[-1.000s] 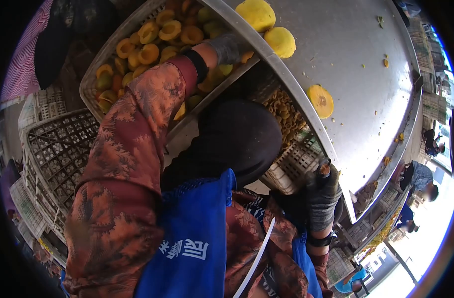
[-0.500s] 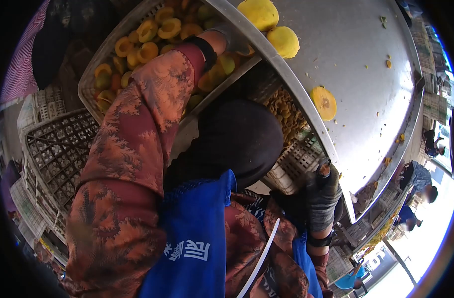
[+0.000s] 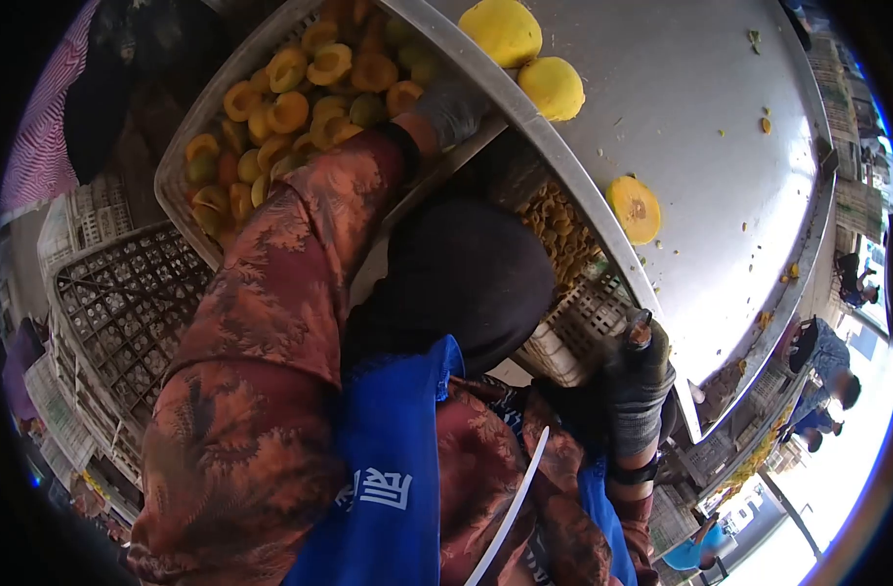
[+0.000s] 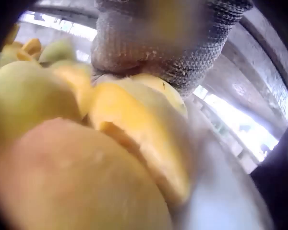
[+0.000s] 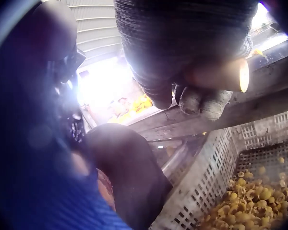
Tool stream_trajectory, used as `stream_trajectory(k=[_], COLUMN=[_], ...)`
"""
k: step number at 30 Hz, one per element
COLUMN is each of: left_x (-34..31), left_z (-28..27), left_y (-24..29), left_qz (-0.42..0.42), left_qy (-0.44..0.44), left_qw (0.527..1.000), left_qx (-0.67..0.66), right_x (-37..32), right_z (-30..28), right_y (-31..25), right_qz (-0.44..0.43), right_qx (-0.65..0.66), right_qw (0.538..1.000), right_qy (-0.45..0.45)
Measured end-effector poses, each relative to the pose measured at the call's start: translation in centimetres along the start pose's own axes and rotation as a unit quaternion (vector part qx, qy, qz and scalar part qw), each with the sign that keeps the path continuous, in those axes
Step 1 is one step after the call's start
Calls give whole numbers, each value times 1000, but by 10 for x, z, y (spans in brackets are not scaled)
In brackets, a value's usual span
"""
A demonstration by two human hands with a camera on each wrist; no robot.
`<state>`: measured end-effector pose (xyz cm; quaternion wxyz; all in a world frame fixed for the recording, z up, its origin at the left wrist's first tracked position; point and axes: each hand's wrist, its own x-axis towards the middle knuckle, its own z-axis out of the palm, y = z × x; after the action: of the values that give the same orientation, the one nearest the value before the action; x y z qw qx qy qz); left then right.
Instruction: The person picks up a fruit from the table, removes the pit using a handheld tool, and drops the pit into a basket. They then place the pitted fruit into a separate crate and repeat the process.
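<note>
Wearing a grey knit glove, my left hand (image 3: 450, 111) reaches into a plastic crate (image 3: 178, 161) of yellow peach halves (image 3: 288, 112), close to the rim beside the table. In the left wrist view the glove (image 4: 153, 48) touches a pale yellow peach (image 4: 158, 88), and a cut peach half (image 4: 139, 129) lies just below. The fingertips are hidden, so I cannot tell whether they grip one. My right hand (image 3: 637, 391), also gloved, is by the table's near corner. It grips a tool with a round handle (image 5: 244, 76), whose end sticks out of the fist.
On the metal table (image 3: 700, 127) lie two whole yellow peaches (image 3: 551, 88), a cut half (image 3: 634, 210) and scattered scraps. Beneath its edge a white crate (image 5: 197, 191) holds small yellowish pieces (image 5: 249, 206). Stacked crates (image 3: 139, 303) stand at left; people work in the background.
My left hand went deeper among the peaches, then drew back toward the crate's near rim. The right hand has stayed at the table corner with its tool.
</note>
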<state>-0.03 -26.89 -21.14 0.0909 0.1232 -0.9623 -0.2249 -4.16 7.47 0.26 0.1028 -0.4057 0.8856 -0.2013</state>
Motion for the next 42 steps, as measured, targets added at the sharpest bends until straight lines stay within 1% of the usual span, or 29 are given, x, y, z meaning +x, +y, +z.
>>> stream_trajectory(k=[1, 2, 4, 5, 6, 7, 8, 9, 10, 11, 14, 15, 18, 20, 22, 25, 26, 28, 29, 30, 32, 33, 34, 35, 36, 38, 40, 41, 42], left_x=[3, 2, -6, -12, -15, -16, -17, -20, -20, -15, -7, -11, 24, 40, 48, 25, 8, -31, -46, -65, -120, -142, -161, -162, -159, -162, -168, -170, -170], left_z=[3, 0, 2, -16, -54, -76, -66, -49, -34, -28, -4, 2, -5, -19, -41, -52, -59, -80, -85, -84, -61, -50, -40, -43, -46, -53, -49, -45, -42], left_y=[-5, -10, -20, -6, 18, 29, 28, 27, 23, 24, 20, 17, 11, 14, 11, 14, 14, 13, 18, 13, -1, 5, 12, 17, 18, 23, 26, 29, 29], left_qz=[-28, -25, 27, 27, -30, -89, -90, -31, 32, 35, 6, -5, -4, 2, -4, -29, -46, 0, -23, -25, 68, 64, 30, 4, 4, -41, -63, -84, -78], left_qy=[-76, -71, 5, -3, -38, -67, -65, 74, 210, 209, 194, 164, 105, 58, 17, -78, -114, 75, 66, 68, 25, 24, 30, 41, 41, -54, -68, -83, -76], left_qw=[997, 997, 999, 999, 999, 994, 994, 993, 962, 963, 975, 981, 990, 995, 996, 994, 990, 997, 997, 996, 983, 983, 984, 985, 985, 982, 977, 971, 972], left_qx=[19, 26, -34, -39, -19, 7, 8, 90, 168, 167, 110, 104, 91, 86, 90, 75, 70, -16, 36, 43, 169, 172, 171, 170, 168, 174, 192, 207, 210], right_x=[5, 7, 5, 2, -4, -9, -12, -13, -15, -16, -20, -20, -23, -23, -20, -24, -29, -30, -30, -28, -27, -26, -26, -25, -27, -32, -35, -36, -39], right_z=[0, -2, -5, -13, -12, -9, -8, -7, -7, -6, -6, -7, -2, -7, -6, -16, -17, -14, -11, -9, -9, -8, -8, -6, -7, -10, -11, -11, -14], right_y=[-7, -10, -15, -26, -14, -7, -4, -5, -6, -6, 0, 1, 9, 5, 5, -5, 1, -3, 1, -2, -10, -14, -17, -20, -23, -26, -17, -12, -12], right_qz=[0, -5, -8, 59, 54, 44, 32, 30, 22, 16, 68, 101, 60, 56, -8, 10, 57, 88, 29, 23, 49, 34, 32, 2, -27, -17, -18, -54, -54], right_qx=[24, 27, 28, 29, 24, 16, 9, 10, -1, -14, 10, 19, -13, 1, -24, -31, -13, 55, 23, 29, 33, 38, 41, 18, -8, -1, 13, 24, 21], right_qw=[1000, 1000, 1000, 998, 998, 999, 999, 999, 1000, 1000, 998, 994, 998, 998, 999, 999, 998, 995, 999, 999, 998, 999, 999, 1000, 999, 1000, 998, 995, 994], right_qy=[-1, 6, 9, -22, -20, -9, 7, 9, 9, 9, -3, -25, 14, 17, 39, 8, -18, -3, 23, 25, 2, -7, -8, 9, 19, 8, 59, 82, 90])
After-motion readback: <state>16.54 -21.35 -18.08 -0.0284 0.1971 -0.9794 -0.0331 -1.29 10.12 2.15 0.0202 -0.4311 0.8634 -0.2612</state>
